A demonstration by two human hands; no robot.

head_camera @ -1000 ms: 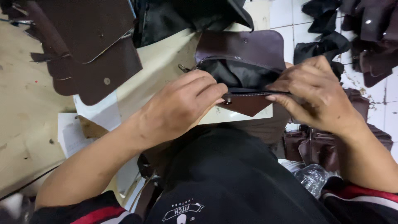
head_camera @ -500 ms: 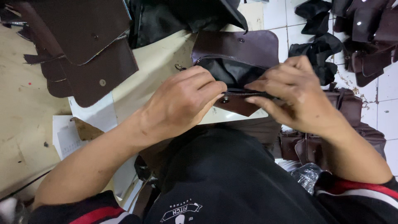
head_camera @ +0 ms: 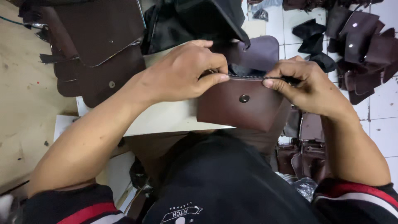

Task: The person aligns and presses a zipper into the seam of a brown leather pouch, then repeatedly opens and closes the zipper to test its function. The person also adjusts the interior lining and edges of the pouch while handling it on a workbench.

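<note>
A small brown leather pouch (head_camera: 236,105) with a metal snap button (head_camera: 244,98) lies on the edge of a pale work board (head_camera: 166,118). Its zipper (head_camera: 246,76) runs along the top edge, and black lining shows behind it. My left hand (head_camera: 182,72) pinches the zipper's left end between thumb and fingers. My right hand (head_camera: 304,85) grips the zipper's right end and the pouch's top right corner. The pouch's flap (head_camera: 259,52) is folded back, away from me.
A stack of brown leather pieces (head_camera: 99,49) lies at the upper left on the wooden table. Black fabric (head_camera: 186,20) is heaped behind the pouch. More brown leather parts (head_camera: 360,45) lie on the white tiled floor at the right, and others (head_camera: 302,153) under the board.
The pouch has been turned so that its snap-button front faces me. Both hands shifted to the zipper's two ends, and the view drew closer.
</note>
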